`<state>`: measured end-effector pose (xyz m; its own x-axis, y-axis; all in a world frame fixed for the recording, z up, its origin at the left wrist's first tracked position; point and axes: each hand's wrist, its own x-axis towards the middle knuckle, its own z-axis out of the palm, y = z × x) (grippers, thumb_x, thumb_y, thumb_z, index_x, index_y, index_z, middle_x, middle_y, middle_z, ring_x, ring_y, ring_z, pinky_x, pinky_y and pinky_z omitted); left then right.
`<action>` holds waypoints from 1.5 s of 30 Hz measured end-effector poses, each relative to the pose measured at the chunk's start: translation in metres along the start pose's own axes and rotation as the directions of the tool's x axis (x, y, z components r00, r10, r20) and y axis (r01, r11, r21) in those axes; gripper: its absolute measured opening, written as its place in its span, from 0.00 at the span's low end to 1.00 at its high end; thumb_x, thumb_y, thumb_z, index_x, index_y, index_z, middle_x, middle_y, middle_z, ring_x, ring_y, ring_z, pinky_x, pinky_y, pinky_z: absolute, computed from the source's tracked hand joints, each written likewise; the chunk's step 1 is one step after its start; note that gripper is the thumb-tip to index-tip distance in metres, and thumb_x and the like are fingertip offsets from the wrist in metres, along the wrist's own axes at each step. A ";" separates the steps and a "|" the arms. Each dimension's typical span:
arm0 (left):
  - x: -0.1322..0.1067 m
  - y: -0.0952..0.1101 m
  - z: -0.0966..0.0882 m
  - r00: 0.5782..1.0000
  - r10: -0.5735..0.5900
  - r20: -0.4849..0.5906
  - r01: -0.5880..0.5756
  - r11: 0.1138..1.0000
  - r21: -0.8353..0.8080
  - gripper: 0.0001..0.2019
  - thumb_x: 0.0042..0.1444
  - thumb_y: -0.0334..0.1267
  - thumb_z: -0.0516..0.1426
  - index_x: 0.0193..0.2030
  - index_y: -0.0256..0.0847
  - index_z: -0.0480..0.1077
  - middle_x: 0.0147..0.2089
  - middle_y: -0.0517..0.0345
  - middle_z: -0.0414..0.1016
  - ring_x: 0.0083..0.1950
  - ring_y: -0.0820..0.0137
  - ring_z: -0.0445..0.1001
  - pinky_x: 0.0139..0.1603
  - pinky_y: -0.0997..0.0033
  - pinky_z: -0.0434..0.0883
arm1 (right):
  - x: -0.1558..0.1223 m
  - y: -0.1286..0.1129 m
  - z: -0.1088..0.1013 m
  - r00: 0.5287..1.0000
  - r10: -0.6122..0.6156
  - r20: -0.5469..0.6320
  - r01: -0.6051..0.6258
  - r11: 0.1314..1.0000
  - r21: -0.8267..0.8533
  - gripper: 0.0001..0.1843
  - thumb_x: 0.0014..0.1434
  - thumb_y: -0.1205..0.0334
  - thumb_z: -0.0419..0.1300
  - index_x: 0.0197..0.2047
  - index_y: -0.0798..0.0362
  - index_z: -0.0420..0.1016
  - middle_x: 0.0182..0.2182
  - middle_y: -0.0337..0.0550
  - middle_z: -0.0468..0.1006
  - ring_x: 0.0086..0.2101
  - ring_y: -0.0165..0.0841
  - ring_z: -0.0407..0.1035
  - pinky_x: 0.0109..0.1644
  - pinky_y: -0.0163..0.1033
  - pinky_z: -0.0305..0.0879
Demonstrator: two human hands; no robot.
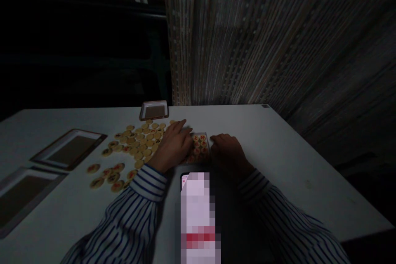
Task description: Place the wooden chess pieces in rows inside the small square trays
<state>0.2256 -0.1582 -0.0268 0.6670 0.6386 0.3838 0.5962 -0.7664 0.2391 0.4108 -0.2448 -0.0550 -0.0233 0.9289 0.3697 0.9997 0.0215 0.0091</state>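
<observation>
A shallow tray (209, 157) lies on the white table with rows of round Chinese chess pieces (200, 143) in it, marked in red. My left hand (175, 142) reaches over its left side, fingers stretched forward and apart, and hides part of it. Close to the tray's right edge is my right hand (229, 150), its fingers loosely bent with the index finger pointing left. Nothing shows in either hand; whether the right one touches the tray I cannot tell. Many loose chess pieces (136, 142), pale, some with red or black characters, spread left of my left hand.
Two framed trays (66, 167) (63, 175) lie on the table's left side, and a smaller tray (140, 116) stands at the far edge. A phone (185, 176), mostly blurred out, is near me. A string curtain (222, 49) hangs behind the table (278, 181).
</observation>
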 end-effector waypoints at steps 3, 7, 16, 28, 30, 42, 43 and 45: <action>-0.021 -0.001 -0.008 0.995 -0.094 -0.036 0.091 0.992 -0.087 0.20 0.61 0.40 0.42 0.53 0.35 0.66 0.62 0.47 0.59 0.63 0.61 0.55 0.62 0.53 0.55 | -0.005 0.002 0.003 1.000 0.011 0.012 -0.012 0.998 0.058 0.16 0.56 0.66 0.47 0.44 0.54 0.71 0.33 0.45 0.75 0.34 0.33 0.65 0.35 0.38 0.54; -0.051 0.002 -0.009 0.978 -0.210 -0.017 0.202 0.959 -0.199 0.21 0.60 0.39 0.42 0.54 0.33 0.65 0.60 0.45 0.62 0.62 0.63 0.58 0.62 0.58 0.58 | -0.013 0.001 0.000 0.999 0.030 0.030 -0.035 0.985 0.169 0.15 0.55 0.66 0.49 0.44 0.55 0.71 0.35 0.45 0.76 0.34 0.33 0.67 0.36 0.37 0.58; -0.082 0.005 0.015 0.965 -0.261 -0.041 0.244 0.941 -0.236 0.20 0.58 0.39 0.44 0.52 0.33 0.67 0.57 0.43 0.66 0.59 0.61 0.63 0.60 0.55 0.62 | -0.022 -0.003 -0.006 0.994 0.042 0.100 -0.074 0.940 0.332 0.15 0.54 0.64 0.53 0.45 0.54 0.69 0.34 0.44 0.76 0.33 0.32 0.68 0.35 0.36 0.60; -0.084 0.004 0.021 0.973 -0.230 -0.015 0.215 0.932 -0.292 0.18 0.57 0.38 0.46 0.50 0.34 0.67 0.52 0.44 0.71 0.53 0.62 0.69 0.55 0.57 0.67 | -0.021 -0.011 -0.012 0.985 0.021 0.171 -0.070 0.955 0.287 0.14 0.57 0.60 0.52 0.45 0.54 0.70 0.34 0.44 0.77 0.33 0.32 0.69 0.34 0.35 0.59; -0.084 0.004 0.021 0.974 -0.225 -0.007 0.211 0.922 -0.325 0.18 0.57 0.38 0.46 0.50 0.34 0.67 0.50 0.45 0.72 0.52 0.63 0.70 0.53 0.58 0.68 | -0.021 -0.010 -0.013 0.985 0.009 0.172 -0.060 0.955 0.292 0.15 0.57 0.60 0.52 0.46 0.55 0.69 0.35 0.46 0.77 0.33 0.33 0.69 0.35 0.36 0.59; -0.084 0.006 0.020 0.971 -0.235 0.052 0.236 0.886 -0.400 0.18 0.57 0.37 0.46 0.51 0.32 0.66 0.51 0.44 0.71 0.53 0.62 0.69 0.54 0.58 0.67 | -0.021 -0.012 -0.013 0.985 0.009 0.173 -0.061 0.953 0.298 0.13 0.57 0.61 0.51 0.44 0.54 0.70 0.34 0.45 0.77 0.33 0.33 0.68 0.34 0.36 0.58; -0.084 0.005 0.020 0.971 -0.236 0.048 0.235 0.887 -0.398 0.18 0.57 0.37 0.46 0.51 0.32 0.66 0.51 0.44 0.71 0.53 0.62 0.69 0.54 0.58 0.67 | -0.021 -0.012 -0.013 0.985 0.012 0.174 -0.063 0.954 0.294 0.14 0.57 0.61 0.51 0.44 0.54 0.70 0.34 0.45 0.77 0.33 0.33 0.68 0.34 0.36 0.57; -0.084 0.005 0.020 0.972 -0.234 0.032 0.227 0.890 -0.396 0.18 0.57 0.37 0.47 0.51 0.32 0.66 0.51 0.44 0.71 0.52 0.62 0.69 0.53 0.58 0.67 | -0.020 -0.012 -0.012 0.986 0.009 0.169 -0.058 0.956 0.289 0.14 0.57 0.61 0.51 0.44 0.54 0.70 0.34 0.45 0.77 0.32 0.32 0.68 0.34 0.36 0.58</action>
<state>0.1813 -0.2146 -0.0757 0.5232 0.8020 0.2883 0.5050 -0.5643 0.6531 0.3992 -0.2686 -0.0513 -0.0140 0.9781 0.2076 0.9569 0.0734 -0.2811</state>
